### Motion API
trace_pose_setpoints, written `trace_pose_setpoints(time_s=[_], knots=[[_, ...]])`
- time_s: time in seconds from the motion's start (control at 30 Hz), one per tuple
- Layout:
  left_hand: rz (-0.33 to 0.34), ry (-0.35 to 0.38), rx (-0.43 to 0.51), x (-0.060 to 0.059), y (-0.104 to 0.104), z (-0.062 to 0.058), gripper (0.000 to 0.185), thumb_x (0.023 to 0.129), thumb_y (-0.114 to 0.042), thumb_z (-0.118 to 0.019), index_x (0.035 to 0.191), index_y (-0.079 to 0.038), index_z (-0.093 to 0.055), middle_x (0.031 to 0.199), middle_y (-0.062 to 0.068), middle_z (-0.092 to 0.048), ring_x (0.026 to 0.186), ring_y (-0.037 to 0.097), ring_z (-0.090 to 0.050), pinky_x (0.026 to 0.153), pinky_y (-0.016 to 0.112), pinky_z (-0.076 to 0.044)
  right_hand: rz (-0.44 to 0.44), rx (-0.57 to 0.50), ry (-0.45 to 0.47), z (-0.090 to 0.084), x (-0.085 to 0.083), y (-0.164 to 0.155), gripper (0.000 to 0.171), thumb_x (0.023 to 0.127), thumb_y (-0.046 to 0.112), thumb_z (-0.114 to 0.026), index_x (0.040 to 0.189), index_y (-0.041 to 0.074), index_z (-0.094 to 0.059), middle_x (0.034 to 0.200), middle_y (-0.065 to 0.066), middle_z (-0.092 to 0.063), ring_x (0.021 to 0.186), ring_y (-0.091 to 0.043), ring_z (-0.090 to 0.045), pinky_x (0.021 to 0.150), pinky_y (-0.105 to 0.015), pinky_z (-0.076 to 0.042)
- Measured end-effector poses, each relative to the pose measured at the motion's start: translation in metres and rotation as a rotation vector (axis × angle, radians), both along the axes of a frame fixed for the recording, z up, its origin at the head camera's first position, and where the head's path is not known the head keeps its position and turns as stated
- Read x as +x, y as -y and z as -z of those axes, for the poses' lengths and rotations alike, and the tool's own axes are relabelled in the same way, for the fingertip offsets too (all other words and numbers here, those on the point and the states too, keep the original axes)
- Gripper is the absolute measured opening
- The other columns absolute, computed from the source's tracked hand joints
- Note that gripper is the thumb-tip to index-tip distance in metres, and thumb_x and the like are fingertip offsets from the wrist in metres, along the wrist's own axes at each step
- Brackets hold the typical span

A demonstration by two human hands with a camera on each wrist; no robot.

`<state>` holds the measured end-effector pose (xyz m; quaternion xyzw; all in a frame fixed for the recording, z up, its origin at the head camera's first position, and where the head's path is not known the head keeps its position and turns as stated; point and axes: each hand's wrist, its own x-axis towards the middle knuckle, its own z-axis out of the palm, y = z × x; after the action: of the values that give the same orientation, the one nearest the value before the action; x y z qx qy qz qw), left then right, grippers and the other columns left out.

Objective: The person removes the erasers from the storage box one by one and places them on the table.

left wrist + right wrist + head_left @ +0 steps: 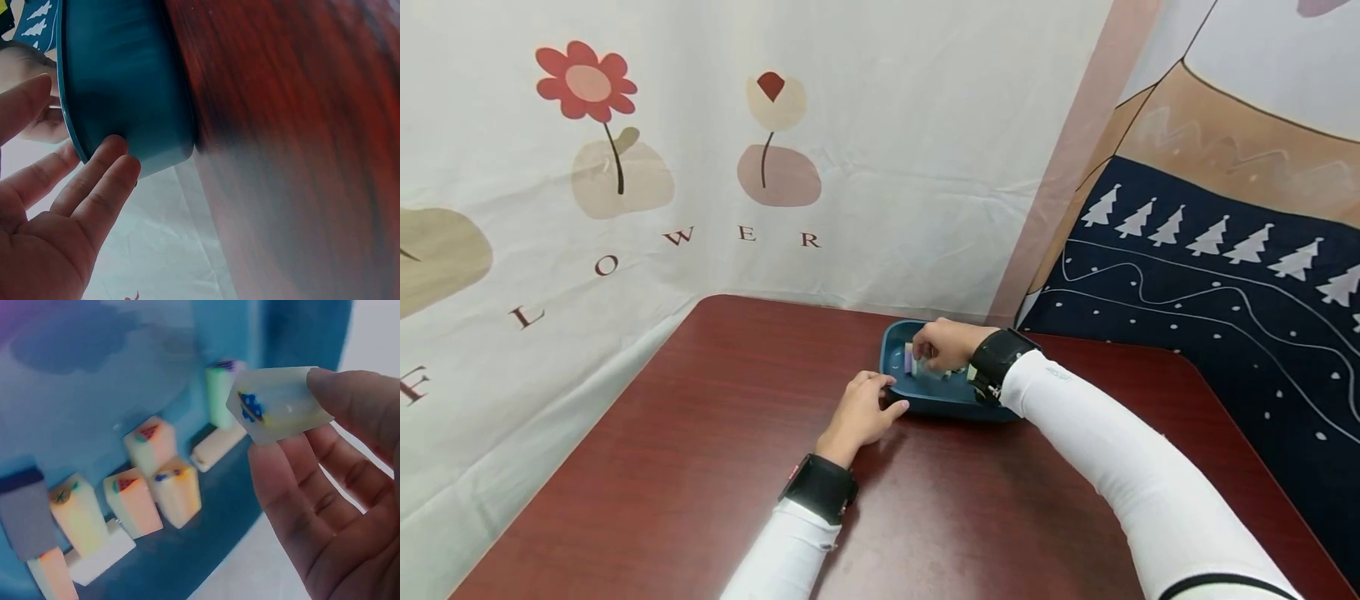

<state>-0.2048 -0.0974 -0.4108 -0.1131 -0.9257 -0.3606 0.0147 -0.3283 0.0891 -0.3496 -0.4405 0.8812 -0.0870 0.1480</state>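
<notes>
Right grip (325, 487) pinches a pale block (278, 403); left fingers (103, 165) rest straight against tray (125, 81).

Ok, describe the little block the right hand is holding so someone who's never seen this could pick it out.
On the dark red table sits a blue tray with small pastel blocks. The right hand pinches one pale, translucent block above the tray; unlike the others lying inside, it is lifted clear and bears a small blue picture.
</notes>
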Motion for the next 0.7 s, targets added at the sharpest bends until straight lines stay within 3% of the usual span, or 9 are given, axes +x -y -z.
trace_pose_setpoints(time_s=[0.43,0.7], knots=[[-0.006,0.008,-0.028,-0.002,0.003,0.001,0.048,0.092,-0.030,-0.068,0.130,-0.002,-0.059,0.128,0.017,-0.050,0.107,0.027,-0.057,0.089,0.039,-0.050,0.044,-0.323,0.077,-0.005,0.042,-0.016,0.019,0.093,0.010,-0.066,0.111,0.004,-0.068,0.090,0.003,-0.064,0.080,-0.011,-0.060,0.074,-0.030,-0.052],[-0.001,-0.032,-0.025,-0.007,0.001,0.002,0.045,0.091,-0.026,-0.069,0.128,-0.002,-0.061,0.127,0.017,-0.054,0.109,0.029,-0.055,0.091,0.042,-0.048,0.106,-0.517,0.106,0.013,0.076,-0.022,0.017,0.093,0.008,-0.066,0.110,0.004,-0.065,0.087,0.001,-0.064,0.079,-0.011,-0.062,0.076,-0.033,-0.054]])
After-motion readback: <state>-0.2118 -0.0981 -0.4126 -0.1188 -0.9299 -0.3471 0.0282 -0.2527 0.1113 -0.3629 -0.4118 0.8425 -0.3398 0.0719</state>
